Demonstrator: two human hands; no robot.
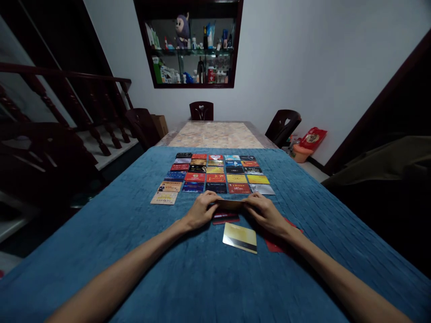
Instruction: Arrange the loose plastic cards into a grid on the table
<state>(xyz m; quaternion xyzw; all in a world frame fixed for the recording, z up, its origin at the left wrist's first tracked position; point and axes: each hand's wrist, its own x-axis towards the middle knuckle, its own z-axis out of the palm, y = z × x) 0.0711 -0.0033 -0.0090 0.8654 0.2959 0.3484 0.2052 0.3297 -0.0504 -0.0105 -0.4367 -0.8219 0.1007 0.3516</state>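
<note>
Between my two hands a brownish card (230, 204) is held by its ends, tilted up above the cloth. My left hand (203, 209) pinches its left end, and my right hand (264, 211) grips the right one. Just below it lies a dark red card (225, 218), partly covered. Closer to me rests a gold card (239, 237) with a dark stripe. Red cards (276, 242) stick out from under my right wrist. Beyond my hands, several cards lie in rows, with a cream card (164, 198) at the near left and a silver card (262, 189) at the near right.
A blue cloth (141, 269) covers the near part of the table, whose patterned top (215, 134) shows at the far end. Dark chairs (283, 127) stand around it. A wooden railing (67, 76) runs along the left. On the right floor are a red bag (314, 137) and an orange bin (302, 153).
</note>
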